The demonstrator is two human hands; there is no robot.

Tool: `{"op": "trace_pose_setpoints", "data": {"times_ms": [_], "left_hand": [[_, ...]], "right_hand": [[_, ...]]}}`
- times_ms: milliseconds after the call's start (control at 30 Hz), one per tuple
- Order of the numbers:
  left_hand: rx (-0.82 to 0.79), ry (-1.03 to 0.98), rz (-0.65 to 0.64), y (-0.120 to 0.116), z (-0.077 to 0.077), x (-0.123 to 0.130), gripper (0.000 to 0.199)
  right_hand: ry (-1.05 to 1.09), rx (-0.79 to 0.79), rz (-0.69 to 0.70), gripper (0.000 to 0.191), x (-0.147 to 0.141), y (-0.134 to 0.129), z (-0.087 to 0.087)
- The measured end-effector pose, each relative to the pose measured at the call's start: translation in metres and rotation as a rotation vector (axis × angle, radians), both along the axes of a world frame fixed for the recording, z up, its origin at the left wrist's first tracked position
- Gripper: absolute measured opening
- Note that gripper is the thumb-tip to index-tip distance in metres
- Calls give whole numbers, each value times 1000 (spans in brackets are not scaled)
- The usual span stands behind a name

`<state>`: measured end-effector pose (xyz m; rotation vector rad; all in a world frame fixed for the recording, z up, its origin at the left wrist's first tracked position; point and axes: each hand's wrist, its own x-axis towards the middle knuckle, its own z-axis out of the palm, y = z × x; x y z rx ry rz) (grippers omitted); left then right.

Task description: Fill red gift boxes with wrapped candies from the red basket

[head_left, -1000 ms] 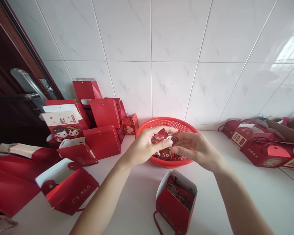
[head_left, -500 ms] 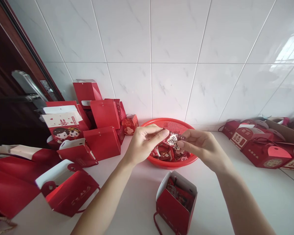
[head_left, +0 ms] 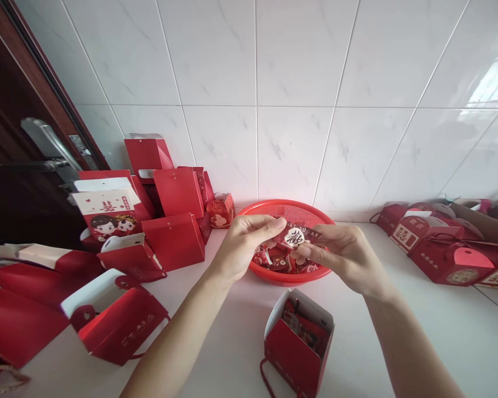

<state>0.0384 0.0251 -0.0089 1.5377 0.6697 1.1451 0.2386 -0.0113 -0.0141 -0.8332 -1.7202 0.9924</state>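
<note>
Between my two hands is a dark red candy packet [head_left: 295, 235] with white lettering and a pale round patch bearing a black character. My left hand [head_left: 249, 240] pinches its left end with thumb and fingers, and my right hand [head_left: 342, 251] pinches the right end. Both hands are above a red plastic basket [head_left: 288, 281], in which several red wrapped candies [head_left: 278, 262] lie. Nearer to me stands an open red gift box [head_left: 292, 354] with red packets [head_left: 302, 329] inside and a cord handle hanging at its left.
Several open red boxes [head_left: 178, 193] crowd the left, one tipped box [head_left: 122, 323] lying near my left forearm. On the right, closed red boxes [head_left: 448, 260] are lined up. A tiled wall [head_left: 292, 149] rises behind the basket; a dark door with a metal handle [head_left: 52, 146] is at left.
The packet has been turned flatter towards me, so more of its lettering and round patch shows. My right fingers have shifted along its lower edge. The boxes and basket stay put.
</note>
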Motion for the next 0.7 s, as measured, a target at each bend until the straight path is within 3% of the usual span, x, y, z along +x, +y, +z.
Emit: {"op": "trace_pose_setpoints", "data": {"times_ms": [200,400,700], "left_hand": [[133,105,-14,-2,3,-4,38],[86,136,35,-2,5,-7,25],[178,218,5,-6,6,-7,28]], "right_hand": [[93,-86,-32,27,1,0,3],[45,-77,-66,30,3,0,6],[36,-22,-140,31,1,-2,7]]}}
